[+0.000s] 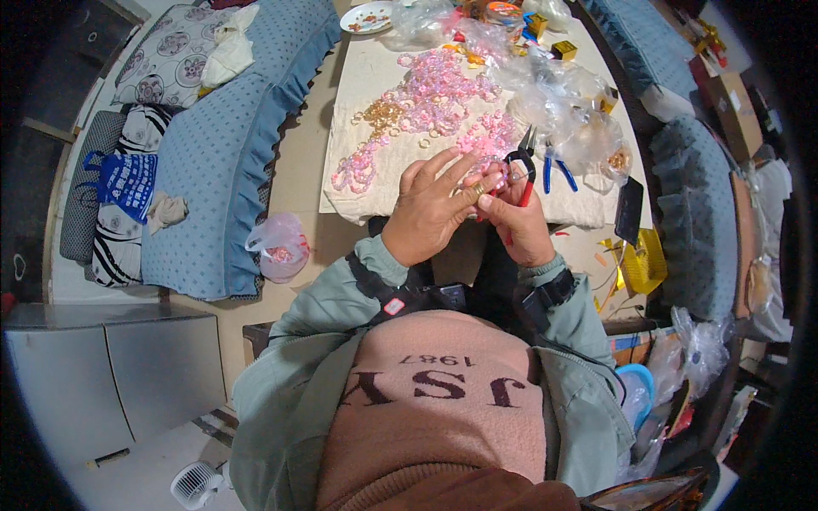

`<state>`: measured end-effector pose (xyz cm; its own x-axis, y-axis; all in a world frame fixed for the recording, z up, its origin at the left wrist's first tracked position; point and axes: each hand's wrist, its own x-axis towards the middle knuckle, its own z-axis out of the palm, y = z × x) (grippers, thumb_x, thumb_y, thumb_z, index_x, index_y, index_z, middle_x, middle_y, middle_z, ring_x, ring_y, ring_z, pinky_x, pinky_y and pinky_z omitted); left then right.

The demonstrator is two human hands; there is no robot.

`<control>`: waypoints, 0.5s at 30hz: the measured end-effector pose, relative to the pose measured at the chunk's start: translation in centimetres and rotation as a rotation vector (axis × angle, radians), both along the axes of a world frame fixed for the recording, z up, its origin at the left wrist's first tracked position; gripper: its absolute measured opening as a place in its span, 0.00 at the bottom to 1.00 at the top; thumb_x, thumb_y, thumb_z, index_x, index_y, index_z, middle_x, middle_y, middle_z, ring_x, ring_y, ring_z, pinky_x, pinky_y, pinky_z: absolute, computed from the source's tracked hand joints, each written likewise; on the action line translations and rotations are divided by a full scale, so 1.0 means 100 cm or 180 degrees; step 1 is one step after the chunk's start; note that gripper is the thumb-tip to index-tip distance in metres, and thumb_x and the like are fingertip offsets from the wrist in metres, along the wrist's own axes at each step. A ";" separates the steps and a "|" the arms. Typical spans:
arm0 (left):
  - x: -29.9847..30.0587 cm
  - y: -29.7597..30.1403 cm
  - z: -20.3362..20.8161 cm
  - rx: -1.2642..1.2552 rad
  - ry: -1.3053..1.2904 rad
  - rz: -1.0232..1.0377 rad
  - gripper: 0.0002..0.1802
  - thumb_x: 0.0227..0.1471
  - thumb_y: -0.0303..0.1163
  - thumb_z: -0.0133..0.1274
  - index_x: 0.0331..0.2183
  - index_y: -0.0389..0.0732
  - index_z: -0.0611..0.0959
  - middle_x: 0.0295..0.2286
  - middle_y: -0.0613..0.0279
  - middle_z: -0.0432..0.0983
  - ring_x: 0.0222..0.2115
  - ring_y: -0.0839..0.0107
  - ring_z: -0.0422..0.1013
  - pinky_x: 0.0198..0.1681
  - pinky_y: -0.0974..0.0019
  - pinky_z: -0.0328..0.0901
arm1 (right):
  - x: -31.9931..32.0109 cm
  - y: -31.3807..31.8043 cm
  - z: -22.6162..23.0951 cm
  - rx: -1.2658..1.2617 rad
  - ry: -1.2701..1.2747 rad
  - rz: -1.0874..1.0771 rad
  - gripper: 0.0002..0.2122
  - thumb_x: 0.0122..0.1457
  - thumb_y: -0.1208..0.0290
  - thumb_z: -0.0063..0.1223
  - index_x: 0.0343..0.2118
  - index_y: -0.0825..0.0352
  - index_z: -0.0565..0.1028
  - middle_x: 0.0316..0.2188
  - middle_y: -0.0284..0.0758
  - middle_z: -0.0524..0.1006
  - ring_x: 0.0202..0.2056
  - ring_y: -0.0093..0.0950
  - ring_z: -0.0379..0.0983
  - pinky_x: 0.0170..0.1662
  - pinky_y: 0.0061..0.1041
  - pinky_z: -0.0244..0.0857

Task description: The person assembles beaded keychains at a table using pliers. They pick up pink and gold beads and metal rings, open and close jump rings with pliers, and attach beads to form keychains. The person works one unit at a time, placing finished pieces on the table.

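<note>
My left hand (434, 209) pinches a small gold ring (479, 189) between thumb and fingertips, just above the near edge of the table. My right hand (518, 223) grips red-handled pliers (521, 166), whose black jaws point up toward the ring. Both hands meet close together over the front of a cloth-covered table (358, 200). Beyond the fingers lies a spread of pink bead chains (443, 94) with a patch of gold rings (385, 113).
Blue-handled pliers (555, 170) lie right of my hands. Clear plastic bags (562, 102) crowd the table's right and far side, beside a white plate (368, 17). A blue sofa (221, 162) runs along the left; a pink-filled bag (279, 247) sits on the floor.
</note>
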<state>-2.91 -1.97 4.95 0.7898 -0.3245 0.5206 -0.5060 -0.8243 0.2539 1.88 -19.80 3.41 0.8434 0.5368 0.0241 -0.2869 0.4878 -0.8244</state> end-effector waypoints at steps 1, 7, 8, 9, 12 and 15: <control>0.000 0.000 0.000 0.0030 -0.0021 0.0018 0.30 0.53 0.34 0.56 0.58 0.61 0.75 0.61 0.65 0.63 0.61 0.60 0.56 0.59 0.52 0.48 | 0.000 0.000 0.000 0.0019 -0.0009 0.0023 0.21 0.57 0.80 0.58 0.52 0.64 0.63 0.46 0.36 0.76 0.45 0.22 0.73 0.46 0.22 0.67; -0.002 0.001 0.001 0.0130 -0.0028 0.0068 0.31 0.52 0.34 0.57 0.59 0.61 0.75 0.61 0.65 0.63 0.61 0.61 0.56 0.59 0.52 0.48 | 0.000 -0.002 0.001 0.0049 0.0002 0.0091 0.20 0.58 0.79 0.58 0.51 0.64 0.64 0.46 0.36 0.76 0.44 0.22 0.73 0.45 0.22 0.68; -0.002 0.000 0.002 0.0122 -0.0021 0.0067 0.31 0.52 0.34 0.57 0.59 0.61 0.75 0.61 0.65 0.63 0.61 0.61 0.56 0.59 0.52 0.48 | 0.000 -0.002 0.002 0.0069 0.0005 0.0095 0.20 0.59 0.78 0.58 0.51 0.64 0.64 0.46 0.36 0.76 0.44 0.22 0.73 0.45 0.22 0.68; -0.002 0.000 0.002 0.0114 -0.0022 0.0062 0.31 0.52 0.34 0.57 0.59 0.61 0.74 0.61 0.65 0.63 0.61 0.61 0.56 0.59 0.52 0.48 | 0.000 -0.003 0.002 0.0006 -0.0022 0.0084 0.20 0.59 0.78 0.58 0.52 0.64 0.64 0.46 0.36 0.76 0.44 0.22 0.73 0.45 0.22 0.68; -0.003 0.000 0.003 0.0079 -0.0010 0.0026 0.32 0.52 0.35 0.57 0.59 0.60 0.74 0.61 0.65 0.63 0.61 0.62 0.56 0.59 0.52 0.48 | -0.001 -0.003 0.002 -0.0044 -0.0050 -0.0003 0.20 0.59 0.77 0.58 0.52 0.66 0.64 0.46 0.36 0.76 0.43 0.22 0.73 0.44 0.22 0.68; -0.002 0.000 0.000 0.0044 0.0027 0.0046 0.29 0.53 0.35 0.56 0.58 0.58 0.76 0.60 0.64 0.64 0.60 0.61 0.58 0.59 0.51 0.48 | -0.002 -0.001 0.000 0.0026 -0.0017 -0.0227 0.20 0.60 0.76 0.59 0.53 0.66 0.65 0.45 0.36 0.77 0.41 0.21 0.72 0.42 0.21 0.68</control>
<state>-3.16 -1.93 4.98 0.7988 -0.3201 0.5094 -0.4919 -0.8350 0.2466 1.67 -19.87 3.39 0.8794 0.4750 0.0328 -0.2468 0.5136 -0.8218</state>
